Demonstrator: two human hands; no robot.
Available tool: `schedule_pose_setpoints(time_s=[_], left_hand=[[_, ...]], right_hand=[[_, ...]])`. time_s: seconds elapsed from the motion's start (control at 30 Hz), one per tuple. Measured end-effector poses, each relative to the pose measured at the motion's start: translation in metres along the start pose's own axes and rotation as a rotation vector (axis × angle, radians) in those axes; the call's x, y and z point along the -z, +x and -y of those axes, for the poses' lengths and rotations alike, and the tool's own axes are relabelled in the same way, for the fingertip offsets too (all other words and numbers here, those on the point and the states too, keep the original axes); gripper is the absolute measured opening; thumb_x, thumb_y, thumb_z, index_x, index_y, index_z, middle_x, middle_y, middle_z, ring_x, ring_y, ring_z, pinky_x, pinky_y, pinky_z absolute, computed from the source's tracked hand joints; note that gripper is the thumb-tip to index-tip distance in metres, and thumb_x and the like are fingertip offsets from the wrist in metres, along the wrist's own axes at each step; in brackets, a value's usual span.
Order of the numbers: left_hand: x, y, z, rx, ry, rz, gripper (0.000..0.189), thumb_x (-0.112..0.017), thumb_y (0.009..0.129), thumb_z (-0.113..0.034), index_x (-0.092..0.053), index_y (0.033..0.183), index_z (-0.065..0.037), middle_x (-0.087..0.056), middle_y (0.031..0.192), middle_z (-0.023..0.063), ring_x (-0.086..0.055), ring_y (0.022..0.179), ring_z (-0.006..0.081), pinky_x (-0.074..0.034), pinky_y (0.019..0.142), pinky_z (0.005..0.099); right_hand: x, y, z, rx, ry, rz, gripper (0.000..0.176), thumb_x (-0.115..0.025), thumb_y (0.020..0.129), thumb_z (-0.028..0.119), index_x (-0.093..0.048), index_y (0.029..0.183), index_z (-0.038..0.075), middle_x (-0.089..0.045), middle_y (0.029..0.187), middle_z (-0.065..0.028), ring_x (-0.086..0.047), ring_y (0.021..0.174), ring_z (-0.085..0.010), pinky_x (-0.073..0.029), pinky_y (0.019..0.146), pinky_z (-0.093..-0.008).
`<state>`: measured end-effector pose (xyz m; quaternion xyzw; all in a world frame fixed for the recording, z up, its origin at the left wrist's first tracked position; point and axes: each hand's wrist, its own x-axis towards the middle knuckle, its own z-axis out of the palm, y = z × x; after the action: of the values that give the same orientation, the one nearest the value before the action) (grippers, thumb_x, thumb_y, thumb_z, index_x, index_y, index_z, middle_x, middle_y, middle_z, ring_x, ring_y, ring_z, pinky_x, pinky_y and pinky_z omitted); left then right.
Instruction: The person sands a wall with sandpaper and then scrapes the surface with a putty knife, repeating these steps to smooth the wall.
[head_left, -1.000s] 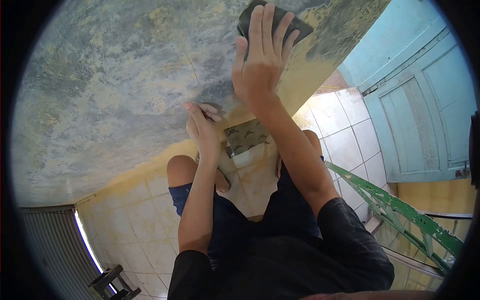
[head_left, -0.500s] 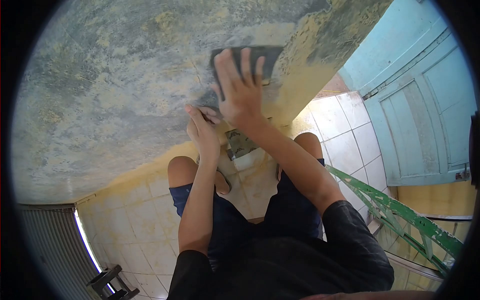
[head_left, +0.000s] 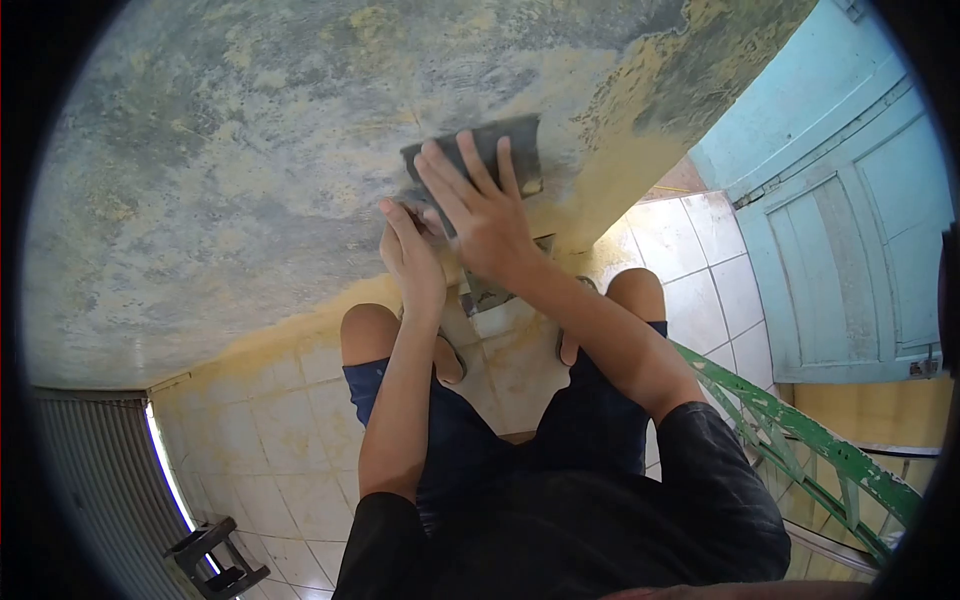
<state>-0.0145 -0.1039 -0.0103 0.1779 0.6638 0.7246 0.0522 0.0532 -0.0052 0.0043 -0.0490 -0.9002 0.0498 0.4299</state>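
My right hand [head_left: 487,215] presses a dark sheet of sandpaper [head_left: 525,150] flat against the worn wall [head_left: 270,170], its fingers spread over the sheet. The sheet's lower left part is hidden beneath the palm. Just to the left, my left hand [head_left: 412,255] is close to the wall with the thumb raised and the other fingers loosely bent, apart from the thumb. A dark patch lies between thumb and fingers, and I cannot make out anything held there. The wall surface is grey with patchy yellow paint.
Below the hands, a patterned dark piece [head_left: 485,290] lies on the tiled floor [head_left: 280,430] between my feet. A green ladder-like frame [head_left: 800,420] leans at right, near a light blue door [head_left: 840,250]. A dark stool [head_left: 215,560] and corrugated sheeting [head_left: 105,480] are at lower left.
My right hand and the sandpaper have slid down and slightly left along the wall. My left hand stays nearby in much the same pose. The view has shifted a little.
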Motion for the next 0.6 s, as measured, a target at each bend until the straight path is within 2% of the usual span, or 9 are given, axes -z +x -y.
schedule_pose_setpoints(time_s=[0.07, 0.13, 0.2, 0.3, 0.37, 0.47, 0.5, 0.57, 0.6], left_hand=[[0.007, -0.003, 0.005, 0.007, -0.079, 0.027, 0.067, -0.035, 0.116, -0.055, -0.064, 0.089, 0.000, -0.058, 0.074, 0.0022, -0.050, 0.070, 0.0123, -0.041, 0.067, 0.0297], [0.016, -0.006, 0.006, 0.012, -0.162, 0.055, 0.063, -0.041, 0.114, -0.056, -0.065, 0.092, -0.002, -0.057, 0.078, -0.0001, -0.048, 0.071, 0.0096, -0.039, 0.066, 0.0278], [0.029, -0.007, 0.007, 0.065, 0.041, 0.203, 0.044, -0.057, 0.112, -0.044, -0.067, 0.095, -0.004, -0.061, 0.083, -0.0037, -0.050, 0.075, 0.0048, -0.040, 0.065, 0.0250], [0.033, -0.002, 0.030, 0.070, -0.069, 0.196, 0.030, -0.066, 0.109, -0.032, -0.070, 0.099, -0.004, -0.065, 0.087, -0.0044, -0.053, 0.078, 0.0031, -0.043, 0.066, 0.0240], [0.031, -0.004, 0.019, 0.053, -0.113, 0.184, 0.032, -0.067, 0.109, -0.032, -0.071, 0.100, -0.002, -0.067, 0.086, -0.0029, -0.054, 0.078, 0.0037, -0.044, 0.067, 0.0240], [0.038, 0.000, 0.016, 0.031, -0.159, 0.177, 0.033, -0.066, 0.109, -0.030, -0.073, 0.100, 0.001, -0.068, 0.085, -0.0024, -0.056, 0.077, 0.0050, -0.046, 0.069, 0.0241], [0.041, 0.003, 0.014, 0.044, -0.140, 0.191, 0.030, -0.066, 0.109, -0.028, -0.073, 0.104, 0.001, -0.069, 0.088, -0.0020, -0.057, 0.079, 0.0053, -0.047, 0.072, 0.0241], [0.044, 0.003, 0.009, 0.056, -0.120, 0.203, 0.028, -0.066, 0.109, -0.026, -0.072, 0.107, 0.002, -0.070, 0.091, -0.0015, -0.058, 0.082, 0.0057, -0.048, 0.074, 0.0241], [0.042, 0.000, -0.002, -0.003, -0.134, 0.197, 0.026, -0.066, 0.109, -0.024, -0.070, 0.111, 0.002, -0.071, 0.094, -0.0003, -0.058, 0.084, 0.0058, -0.048, 0.076, 0.0239]], right_hand=[[0.002, -0.011, 0.014, 0.009, 0.050, 0.052, 0.058, -0.066, 0.097, 0.022, -0.057, 0.151, 0.002, -0.048, 0.165, -0.0114, -0.032, 0.158, -0.0375, -0.015, 0.125, -0.0715], [0.005, -0.021, 0.023, 0.080, 0.021, 0.286, 0.062, -0.065, 0.094, 0.017, -0.055, 0.152, 0.000, -0.045, 0.166, -0.0141, -0.030, 0.159, -0.0380, -0.014, 0.126, -0.0706], [0.002, -0.026, 0.027, 0.069, 0.068, 0.267, 0.066, -0.065, 0.091, 0.016, -0.052, 0.153, -0.002, -0.042, 0.168, -0.0161, -0.028, 0.160, -0.0381, -0.013, 0.127, -0.0706], [0.017, -0.026, 0.021, 0.125, 0.016, 0.379, 0.070, -0.069, 0.090, 0.024, -0.052, 0.153, -0.003, -0.042, 0.168, -0.0165, -0.028, 0.160, -0.0374, -0.016, 0.127, -0.0693], [0.034, -0.015, 0.009, 0.167, 0.179, 0.473, 0.079, -0.077, 0.087, 0.033, -0.052, 0.153, -0.003, -0.040, 0.168, -0.0176, -0.030, 0.160, -0.0366, -0.024, 0.128, -0.0617], [0.046, -0.006, 0.002, 0.111, 0.376, 0.343, 0.079, -0.090, 0.078, 0.031, -0.060, 0.143, -0.003, -0.050, 0.160, -0.0210, -0.043, 0.152, -0.0382, -0.037, 0.123, -0.0538], [0.046, -0.007, -0.003, 0.114, 0.383, 0.342, 0.079, -0.090, 0.078, 0.031, -0.060, 0.143, -0.003, -0.050, 0.160, -0.0210, -0.043, 0.152, -0.0382, -0.037, 0.123, -0.0538], [0.046, -0.007, -0.013, 0.045, 0.390, 0.093, 0.059, -0.093, 0.079, 0.032, -0.071, 0.122, -0.002, -0.067, 0.138, -0.0208, -0.063, 0.129, -0.0389, -0.051, 0.107, -0.0471], [0.046, -0.005, -0.017, 0.047, 0.394, 0.093, 0.059, -0.093, 0.079, 0.032, -0.071, 0.122, -0.002, -0.067, 0.138, -0.0208, -0.063, 0.129, -0.0389, -0.051, 0.107, -0.0471]])
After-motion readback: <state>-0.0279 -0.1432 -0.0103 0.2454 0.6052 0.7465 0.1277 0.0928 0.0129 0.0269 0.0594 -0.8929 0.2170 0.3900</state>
